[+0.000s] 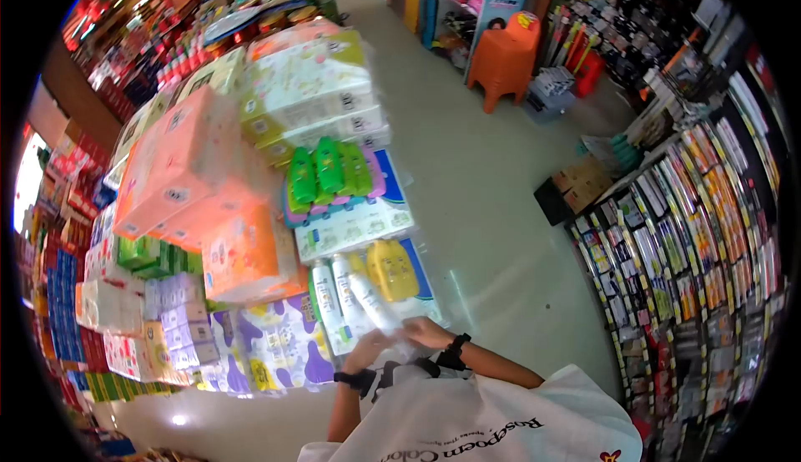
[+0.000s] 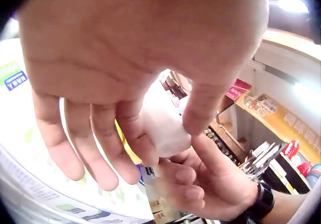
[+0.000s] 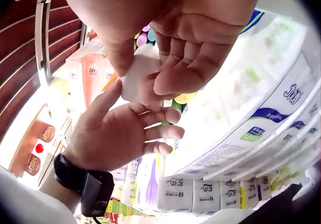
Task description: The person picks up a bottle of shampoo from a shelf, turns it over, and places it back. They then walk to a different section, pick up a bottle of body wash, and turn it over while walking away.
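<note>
Over the near end of the stacked packs, both hands hold a white bottle (image 1: pixel 369 297) by the end closest to the person. It leans away, printed side up in the head view. The left hand (image 1: pixel 367 350) pinches it between thumb and index finger, its other fingers extended. Opposite, the right hand (image 1: pixel 427 332) has its thumb and curled fingers at the same white end (image 3: pixel 138 76). Two similar white bottles (image 1: pixel 324 292) are beside it on a tissue pack (image 1: pixel 355 227). Just right of them is a group of yellow bottles (image 1: pixel 392 268).
Green bottles (image 1: pixel 329 168) sit farther back on the stack. Orange tissue packs (image 1: pixel 179 161) rise at left, above purple-and-white packs (image 1: pixel 279 341). An aisle floor (image 1: pixel 492 237) runs along the right, with a packed shelf (image 1: pixel 684 237) and an orange stool (image 1: pixel 503 57) beyond.
</note>
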Demonstrator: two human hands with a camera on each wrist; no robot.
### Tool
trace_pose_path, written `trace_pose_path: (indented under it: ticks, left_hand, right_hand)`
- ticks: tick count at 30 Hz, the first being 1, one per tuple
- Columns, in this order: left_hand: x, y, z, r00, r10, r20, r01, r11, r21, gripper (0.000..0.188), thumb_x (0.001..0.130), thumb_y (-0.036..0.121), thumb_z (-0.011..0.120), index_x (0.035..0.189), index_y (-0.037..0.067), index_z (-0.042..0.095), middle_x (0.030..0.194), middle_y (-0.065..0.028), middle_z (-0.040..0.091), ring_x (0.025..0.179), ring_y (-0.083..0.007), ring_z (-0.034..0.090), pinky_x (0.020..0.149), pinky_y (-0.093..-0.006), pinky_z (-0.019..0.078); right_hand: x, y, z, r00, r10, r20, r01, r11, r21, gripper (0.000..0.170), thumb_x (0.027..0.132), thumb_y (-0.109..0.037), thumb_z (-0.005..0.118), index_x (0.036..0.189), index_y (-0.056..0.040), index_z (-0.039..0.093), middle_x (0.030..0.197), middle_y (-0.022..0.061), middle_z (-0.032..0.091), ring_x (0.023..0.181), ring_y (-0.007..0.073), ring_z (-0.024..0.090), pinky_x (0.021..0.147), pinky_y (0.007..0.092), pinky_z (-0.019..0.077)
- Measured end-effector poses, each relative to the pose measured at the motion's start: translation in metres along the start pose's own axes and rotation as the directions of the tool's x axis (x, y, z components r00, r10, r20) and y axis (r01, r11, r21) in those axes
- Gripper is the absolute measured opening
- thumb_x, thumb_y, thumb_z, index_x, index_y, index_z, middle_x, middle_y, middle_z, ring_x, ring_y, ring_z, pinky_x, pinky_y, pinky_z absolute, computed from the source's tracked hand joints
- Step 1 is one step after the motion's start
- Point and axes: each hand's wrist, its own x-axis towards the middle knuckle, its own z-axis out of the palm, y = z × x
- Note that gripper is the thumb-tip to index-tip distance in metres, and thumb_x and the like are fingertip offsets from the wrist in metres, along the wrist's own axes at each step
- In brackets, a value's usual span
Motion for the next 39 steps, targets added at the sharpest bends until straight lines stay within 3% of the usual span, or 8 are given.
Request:
trace_pose_path:
  ticks: [3,7,11,15,19,25,31,39]
  left_hand:
    - [-0.003,0.007,0.016,0.998,0.009,-0.069,-0.003,0.997,0.074,0.039,0.096,0.028,0.063,0.12,-0.002,0.059,0.102,-0.0065,0.066,0.087,-0.0137,0.06,0.071,-0.03,0.0508]
    - [0.009,0.033,0.041,0.971,0.162,-0.173,-0.198,0.956,-0.216,0.036,0.098,0.026,0.061,0.121,-0.002,0.056,0.103,-0.0068,0.066,0.09,-0.0143,0.061,0.082,-0.0317,0.0494]
    - [0.025,0.06,0.082,0.984,0.175,-0.011,-0.167,0.956,0.241,0.036,0.097,0.028,0.064,0.118,0.0,0.056,0.093,-0.0027,0.066,0.084,-0.0122,0.06,0.079,-0.0316,0.0498]
    - [0.038,0.079,0.15,0.925,0.273,0.263,-0.366,0.824,0.432,0.034,0.092,0.027,0.071,0.109,-0.002,0.063,0.091,-0.0097,0.071,0.083,-0.0148,0.066,0.079,-0.0318,0.0519]
    - [-0.012,0.165,0.249,0.818,0.263,0.512,-0.448,0.85,0.279,0.035,0.094,0.025,0.068,0.118,0.0,0.063,0.1,-0.0118,0.072,0.087,-0.0163,0.066,0.08,-0.0304,0.0515]
    - [-0.039,0.175,0.347,0.724,0.07,0.686,-0.341,0.901,0.268,0.036,0.1,0.023,0.059,0.125,-0.003,0.056,0.107,-0.0107,0.067,0.098,-0.0148,0.061,0.086,-0.0314,0.0499]
    - [-0.029,0.141,0.426,0.479,-0.135,0.867,-0.32,0.893,0.316,0.037,0.098,0.017,0.062,0.129,-0.002,0.053,0.118,-0.0094,0.064,0.105,-0.0152,0.061,0.093,-0.0322,0.0489]
    - [-0.084,0.206,0.567,0.135,-0.209,0.969,-0.477,0.843,0.248,0.032,0.098,0.019,0.063,0.123,-0.001,0.061,0.108,-0.0052,0.068,0.1,-0.0127,0.061,0.092,-0.0311,0.0488]
  right_hand:
    - [-0.041,-0.007,-0.011,0.999,-0.015,0.038,0.014,1.0,0.018,0.041,0.097,-0.04,0.063,0.084,-0.0013,0.064,0.066,0.0022,0.059,0.058,0.0089,0.055,0.054,0.0261,0.044]
    - [-0.091,0.015,-0.023,0.999,-0.008,-0.032,0.009,1.0,0.024,0.041,0.096,-0.04,0.064,0.09,0.001,0.067,0.072,0.0039,0.062,0.064,0.0101,0.058,0.061,0.0277,0.0487]
    - [-0.161,0.022,-0.05,0.993,-0.025,-0.115,0.016,0.996,-0.086,0.038,0.095,-0.036,0.067,0.104,0.0012,0.068,0.087,0.0094,0.069,0.082,0.0155,0.065,0.075,0.0308,0.0521]
    - [-0.242,0.027,-0.06,0.927,-0.142,-0.347,0.146,0.989,-0.015,0.031,0.094,-0.026,0.069,0.114,-0.0037,0.063,0.093,0.004,0.066,0.084,0.0131,0.061,0.076,0.0309,0.0505]
    - [-0.32,0.031,-0.068,0.869,-0.144,-0.474,0.235,0.962,0.14,0.035,0.093,-0.026,0.07,0.119,-0.0028,0.064,0.097,0.005,0.067,0.084,0.0124,0.061,0.078,0.0293,0.05]
    - [-0.427,0.046,-0.058,0.81,0.019,-0.586,0.118,0.973,0.196,0.037,0.093,-0.035,0.069,0.106,-0.0007,0.069,0.083,0.006,0.066,0.069,0.0131,0.056,0.067,0.0289,0.048]
    - [-0.524,0.079,-0.031,0.635,0.008,-0.773,0.216,0.958,0.187,0.037,0.095,-0.037,0.068,0.099,0.0001,0.067,0.076,0.0028,0.065,0.065,0.0097,0.058,0.064,0.0257,0.0481]
    - [-0.622,0.141,0.016,0.332,0.108,-0.937,0.438,0.862,0.254,0.035,0.103,-0.031,0.055,0.094,0.001,0.066,0.07,0.0003,0.06,0.061,0.0074,0.053,0.06,0.0242,0.0451]
